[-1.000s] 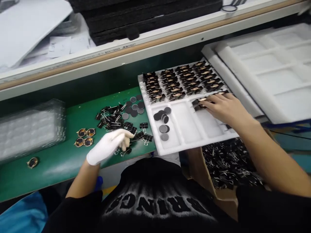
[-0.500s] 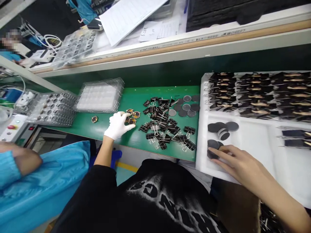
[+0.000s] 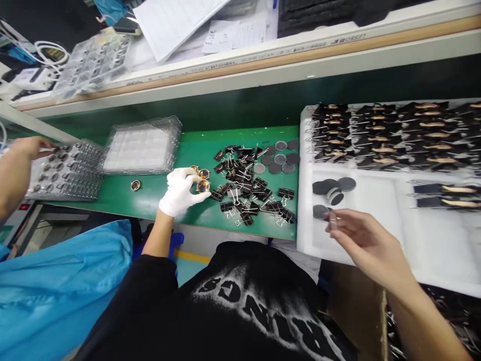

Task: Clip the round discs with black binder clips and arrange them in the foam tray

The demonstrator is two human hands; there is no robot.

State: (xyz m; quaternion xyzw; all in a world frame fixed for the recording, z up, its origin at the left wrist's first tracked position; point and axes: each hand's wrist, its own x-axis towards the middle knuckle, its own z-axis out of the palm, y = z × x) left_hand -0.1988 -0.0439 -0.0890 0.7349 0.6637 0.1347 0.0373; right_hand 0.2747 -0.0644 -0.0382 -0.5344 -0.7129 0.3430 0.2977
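My left hand [image 3: 181, 193], in a white glove, pinches a gold-rimmed round watch case [image 3: 203, 186] with a dark face, just above the green bench. Two similar cases lie right behind it, partly hidden by the fingers. Over the white foam tray [image 3: 372, 213], my bare right hand [image 3: 370, 240] grips a thin round disc [image 3: 332, 220] edge-on between thumb and fingers. Close to those fingertips lies a dark grey disc [image 3: 319, 212] on the tray. Several more dark discs [image 3: 326, 186] sit behind it, one tilted up on its edge.
Black binder clips [image 3: 244, 185] lie heaped mid-bench beside loose grey discs [image 3: 280, 159]. Clipped rows [image 3: 379, 133] fill the tray's back. Clear plastic trays [image 3: 137, 150] stand at left, one lone watch case [image 3: 136, 185] nearby. A co-worker's hand [image 3: 28, 150] touches the stacked trays.
My right hand has lifted a disc off the small pile on the tray. My left hand now pinches one watch case slightly raised. A co-worker's hand has reached to the stacked trays.
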